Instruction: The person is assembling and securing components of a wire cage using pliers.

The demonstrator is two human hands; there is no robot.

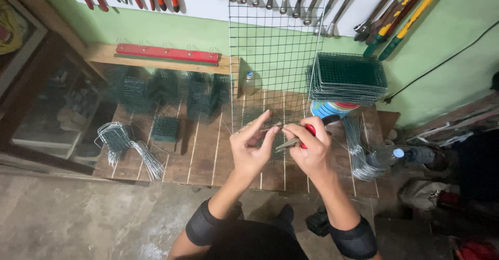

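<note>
My right hand [310, 147] grips red-handled pliers [300, 140], whose jaws point left toward my left hand. My left hand [253, 145] pinches a thin piece of wire [276, 126] at its fingertips, right by the plier tips. Both hands hover over a wooden slatted table [202, 156]. A tall green wire mesh panel [275, 47] stands upright just behind the hands, leaning on the wall.
A stack of green mesh panels [347, 78] rests on a round tin at the back right. Folded mesh pieces [166, 91] line the table's back. Bent wire bundles [127, 145] lie left, more wire [358, 156] and a plastic bottle [384, 157] right. Tools hang on the wall.
</note>
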